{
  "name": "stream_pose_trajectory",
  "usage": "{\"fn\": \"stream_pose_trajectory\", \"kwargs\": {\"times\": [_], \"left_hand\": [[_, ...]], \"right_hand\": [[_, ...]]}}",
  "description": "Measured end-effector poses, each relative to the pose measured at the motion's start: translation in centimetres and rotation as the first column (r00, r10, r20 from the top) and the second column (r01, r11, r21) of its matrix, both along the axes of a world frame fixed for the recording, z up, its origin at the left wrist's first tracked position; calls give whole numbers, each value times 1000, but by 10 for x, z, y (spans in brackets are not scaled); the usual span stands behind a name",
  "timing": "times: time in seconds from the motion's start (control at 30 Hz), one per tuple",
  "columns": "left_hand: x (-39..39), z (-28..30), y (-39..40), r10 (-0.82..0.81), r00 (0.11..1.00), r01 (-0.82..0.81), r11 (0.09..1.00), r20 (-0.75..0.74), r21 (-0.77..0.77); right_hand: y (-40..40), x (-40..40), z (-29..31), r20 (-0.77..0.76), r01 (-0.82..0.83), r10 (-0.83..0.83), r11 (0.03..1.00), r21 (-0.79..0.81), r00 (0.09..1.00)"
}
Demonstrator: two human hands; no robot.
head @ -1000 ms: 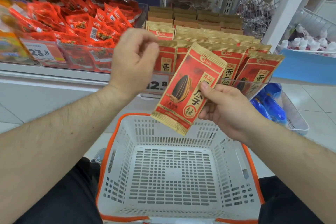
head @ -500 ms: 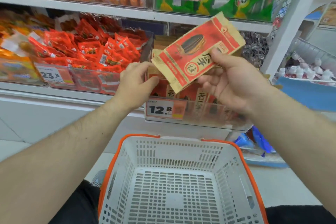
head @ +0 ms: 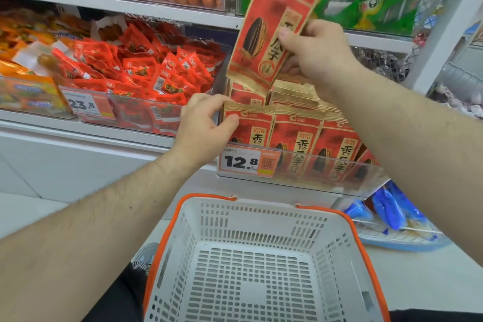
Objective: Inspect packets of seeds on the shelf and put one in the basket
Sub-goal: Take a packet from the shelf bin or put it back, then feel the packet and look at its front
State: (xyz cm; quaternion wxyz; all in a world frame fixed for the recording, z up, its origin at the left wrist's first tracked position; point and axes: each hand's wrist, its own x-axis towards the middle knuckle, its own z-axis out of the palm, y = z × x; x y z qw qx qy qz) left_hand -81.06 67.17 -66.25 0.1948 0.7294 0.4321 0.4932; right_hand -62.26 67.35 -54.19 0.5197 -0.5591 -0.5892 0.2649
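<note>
My right hand (head: 317, 53) pinches a flat red-and-gold paper seed packet (head: 271, 23) with a big dark seed drawn on it. I hold it up high, almost straight, above the row it belongs to. Its top corner covers part of a price tag, so I see only a 5.

My left hand (head: 202, 125) grips the gold top edge of another red seed packet standing at the front of the row (head: 249, 127) — thumb in front, fingers behind it.

The front packets stand in a clear plastic shelf tray (head: 326, 178). Its shiny wall blurs their bottoms. A white tag on it (head: 247, 162) reads 12.8.

To the left lies a heap of small crinkly red snack packs (head: 146, 70).

Below sits a white plastic basket with holes and an orange rim (head: 209, 219). Its near edge is cut off — nothing is in the part I can see.
</note>
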Motion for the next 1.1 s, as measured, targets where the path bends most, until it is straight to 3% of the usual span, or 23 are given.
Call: {"fn": "stream_pose_trajectory", "kwargs": {"times": [0.1,0.27,0.47,0.63,0.8,0.87,1.03,1.1], "left_hand": [[0,0,-2,23,1000,-23,999,4,36],[3,3,-7,7,999,-10,994,33,112],[3,2,-7,30,999,-36,969,28,243],[3,2,-6,70,997,-76,961,33,267],[6,2,-10,121,991,-133,962,65,239],[6,3,-11,119,993,-122,967,29,224],[4,8,-17,86,996,-89,988,30,126],[6,10,-19,89,995,-93,989,36,117]], "right_hand": [[8,1,-10,188,-8,22,997,-72,982],[16,-2,-19,327,-8,92,969,-249,941],[21,-14,-13,368,68,-14,988,-135,930],[25,-22,-12,664,96,13,987,-128,747],[42,-25,-19,790,221,-19,964,-147,612],[45,-25,-16,772,226,15,952,-205,636],[39,-23,-5,574,94,163,916,-391,802],[34,-22,-3,570,32,253,897,-442,782]]}}
